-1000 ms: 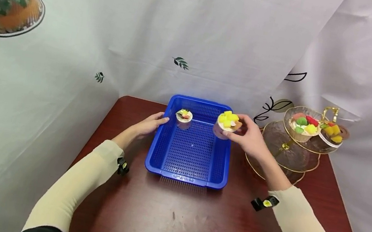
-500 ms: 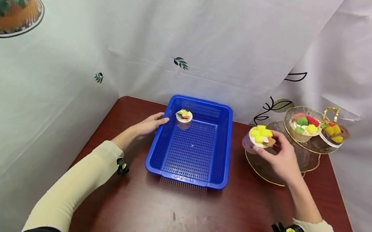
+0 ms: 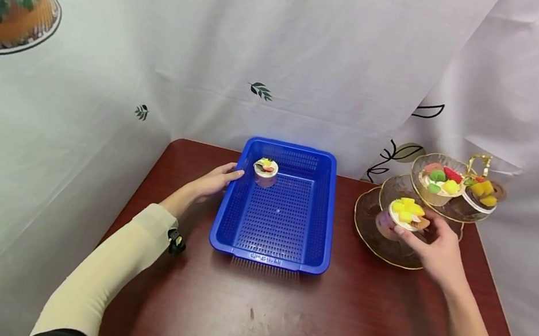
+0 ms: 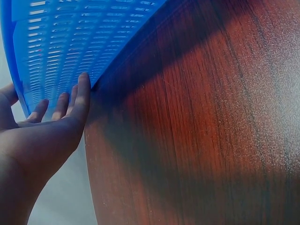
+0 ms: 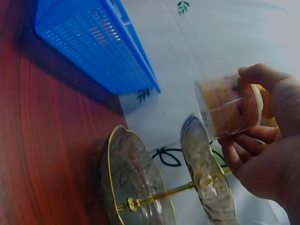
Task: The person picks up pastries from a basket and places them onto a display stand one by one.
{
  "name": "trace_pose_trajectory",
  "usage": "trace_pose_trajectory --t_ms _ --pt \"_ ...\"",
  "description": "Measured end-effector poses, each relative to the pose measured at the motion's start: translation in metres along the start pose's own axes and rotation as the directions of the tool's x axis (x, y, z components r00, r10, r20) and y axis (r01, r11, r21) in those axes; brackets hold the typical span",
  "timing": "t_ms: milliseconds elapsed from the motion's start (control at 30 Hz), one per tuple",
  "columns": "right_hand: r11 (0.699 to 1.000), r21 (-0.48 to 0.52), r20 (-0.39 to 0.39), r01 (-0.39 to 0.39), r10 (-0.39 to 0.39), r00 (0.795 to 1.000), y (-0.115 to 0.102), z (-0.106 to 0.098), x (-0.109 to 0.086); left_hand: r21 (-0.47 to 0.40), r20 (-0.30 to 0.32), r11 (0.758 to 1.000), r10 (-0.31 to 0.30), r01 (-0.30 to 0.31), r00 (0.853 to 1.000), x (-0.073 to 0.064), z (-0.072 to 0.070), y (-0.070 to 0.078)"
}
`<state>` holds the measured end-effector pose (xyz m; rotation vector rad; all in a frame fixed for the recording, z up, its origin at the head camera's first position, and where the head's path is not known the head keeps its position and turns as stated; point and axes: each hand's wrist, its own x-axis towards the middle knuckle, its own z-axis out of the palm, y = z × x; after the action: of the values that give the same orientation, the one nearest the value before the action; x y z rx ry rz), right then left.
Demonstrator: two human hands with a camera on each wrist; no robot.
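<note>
A clear dessert cup (image 3: 405, 213) topped with yellow cubes and a biscuit is gripped between the thumb and fingers of my right hand (image 3: 439, 256). It is above the lower plates of a gold-rimmed tiered stand (image 3: 365, 234). In the right wrist view, layers show through the cup's wall (image 5: 229, 105), and its base is close over the stand's middle plate (image 5: 201, 159). My left hand (image 3: 214, 183) holds the left rim of a blue plastic basket (image 3: 263, 259). In the left wrist view, the fingers (image 4: 82, 93) lie along the basket's outer wall. A smaller dessert cup (image 3: 265, 174) stands inside the basket.
On the stand's top tier sit a fruit-topped dessert cup (image 3: 436, 184) and a chocolate-coloured one (image 3: 478, 200), beside a gold handle (image 3: 480, 162). Everything rests on a dark red wooden table (image 3: 278, 320). A printed white cloth (image 3: 213, 55) hangs behind.
My right hand has carried the yellow-topped dessert cup from over the basket rightward to the tiered stand. My left hand and the basket have kept their place.
</note>
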<state>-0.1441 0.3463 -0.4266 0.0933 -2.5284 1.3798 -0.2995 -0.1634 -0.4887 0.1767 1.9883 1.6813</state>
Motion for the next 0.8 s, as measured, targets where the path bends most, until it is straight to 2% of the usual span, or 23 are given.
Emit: trace_pose_trajectory --t_ms 233,433,667,800 --pt "0.997 -0.045 -0.051 -0.060 0.058 0.997 0.007 -0.013 -0.007 0.020 -0.010 1.000 -0.002 0.002 1.000 0.000 -0.001 -0.001" --pt "0.996 -0.047 -0.078 -0.074 0.070 0.994 0.013 -0.023 -0.011 0.042 -0.029 0.999 -0.007 0.008 1.000 0.000 -0.002 -0.001" --pt "0.995 -0.051 -0.107 -0.089 0.083 0.991 0.018 -0.030 -0.013 -0.038 0.005 0.999 0.011 -0.011 1.000 0.001 -0.001 -0.001" --pt "0.992 -0.043 -0.137 -0.119 0.113 0.984 0.023 -0.033 -0.013 -0.052 0.007 0.999 0.013 -0.013 1.000 0.002 0.000 -0.003"
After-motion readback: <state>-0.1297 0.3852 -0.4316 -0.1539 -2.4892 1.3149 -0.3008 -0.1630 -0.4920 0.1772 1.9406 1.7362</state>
